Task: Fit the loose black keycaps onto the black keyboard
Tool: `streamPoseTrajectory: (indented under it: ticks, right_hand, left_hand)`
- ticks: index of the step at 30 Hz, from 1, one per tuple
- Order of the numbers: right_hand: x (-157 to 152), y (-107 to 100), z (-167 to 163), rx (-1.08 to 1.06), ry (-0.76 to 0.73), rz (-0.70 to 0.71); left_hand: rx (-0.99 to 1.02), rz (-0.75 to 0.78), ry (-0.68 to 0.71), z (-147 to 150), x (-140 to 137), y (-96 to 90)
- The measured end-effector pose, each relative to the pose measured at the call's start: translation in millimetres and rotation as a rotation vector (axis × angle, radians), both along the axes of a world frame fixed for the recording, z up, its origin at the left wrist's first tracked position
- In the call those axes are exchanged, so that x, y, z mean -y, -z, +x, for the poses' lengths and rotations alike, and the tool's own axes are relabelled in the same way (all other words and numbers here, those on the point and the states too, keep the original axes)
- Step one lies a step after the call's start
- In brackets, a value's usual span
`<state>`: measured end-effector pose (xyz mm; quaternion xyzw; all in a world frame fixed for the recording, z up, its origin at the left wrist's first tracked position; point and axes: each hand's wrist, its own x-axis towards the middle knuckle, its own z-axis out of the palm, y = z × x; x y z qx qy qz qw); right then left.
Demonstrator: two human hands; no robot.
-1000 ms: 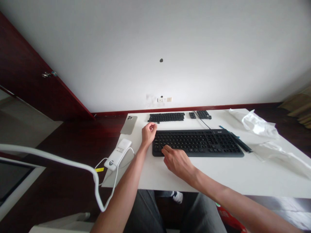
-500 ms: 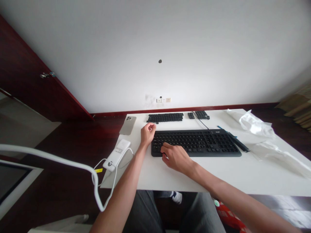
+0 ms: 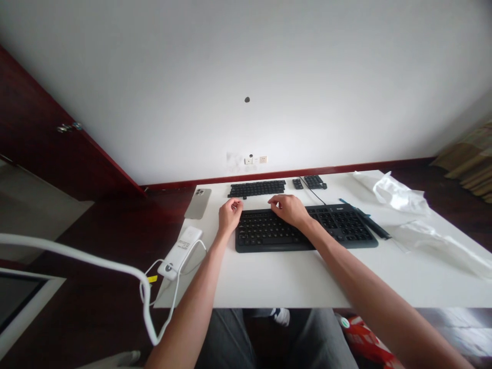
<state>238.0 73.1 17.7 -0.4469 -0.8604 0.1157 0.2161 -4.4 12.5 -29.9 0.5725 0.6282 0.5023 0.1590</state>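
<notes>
The right hand (image 3: 290,209) is half closed, thumb and fingers bent toward each other at the tips; whether a small cap sits between them, I cannot tell. It has moved from the near-left keys of the black keyboard (image 3: 269,233) up to the keyboard's far edge, its fingertips now just past that edge, which I take to mean it is working between the keyboard and the loose keycaps (image 3: 257,188) beyond. The left hand (image 3: 230,216) has stayed at the keyboard's far left corner, loosely curled with the thumb near the fingers, and anything inside it is hidden. The keyboard lies flat in front of the person, its right part crossed by the right forearm. Behind it on the white surface (image 3: 284,282), the keycaps stand in tight rows, with a small block (image 3: 297,183) and a keypad block (image 3: 313,182) farther right, and a thin black cable (image 3: 317,195) running past. To the left lie a phone (image 3: 199,203) and a white device (image 3: 180,252) with a white cord; to the right, a dark tool (image 3: 374,226) with a blue part and crumpled clear plastic (image 3: 397,193). Around are a pale wall (image 3: 172,102) with sockets (image 3: 255,160), a dark red door (image 3: 42,143) and a curtain (image 3: 471,164).
</notes>
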Motion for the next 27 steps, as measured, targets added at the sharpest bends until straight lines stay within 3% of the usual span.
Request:
streamPoseTrajectory:
  ticks: [6,11,27]
  right_hand:
    - [-4.1,18.0,10.3,-0.046,0.0,-0.041]
    - [-3.8,18.4,8.4,-0.034,0.002,-0.062]
    - [0.2,13.1,8.8,-0.031,-0.013,-0.072]
  left_hand:
    - [0.0,-0.044,-0.005,-4.8,-8.0,0.8]
    - [-0.055,-0.07,0.081,-7.9,-21.1,-2.3]
    - [-0.368,-0.178,0.0,-0.9,-23.1,-6.9]
